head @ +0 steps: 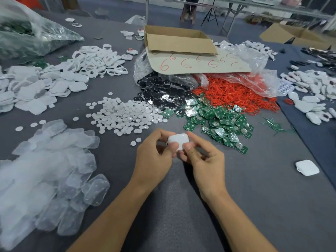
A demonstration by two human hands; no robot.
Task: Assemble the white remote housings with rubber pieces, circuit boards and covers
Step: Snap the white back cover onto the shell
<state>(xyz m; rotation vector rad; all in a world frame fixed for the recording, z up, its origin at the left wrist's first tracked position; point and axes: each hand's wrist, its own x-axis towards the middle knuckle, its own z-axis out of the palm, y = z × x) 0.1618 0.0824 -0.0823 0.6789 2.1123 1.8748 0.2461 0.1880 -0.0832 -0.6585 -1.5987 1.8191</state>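
Both hands are working on one unit above the grey cloth-covered table (254,197). The left hand (154,157) and right hand (205,160) are pinching a small white rounded plastic remote housing (179,140) between thumbs and fingertips. Judgement: it is being pressed shut. One closed white housing (307,167) is lying alone at the right, likely finished. Heaps of green circuit boards (218,119), red rubber pieces (234,95) and white plastic covers (45,91) are waiting, so most of the batch looks undone.

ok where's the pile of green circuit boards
In the head view the green circuit boards lie on the grey table right of centre, just beyond the right hand, with the red rubber pieces behind them and the white discs to their left.
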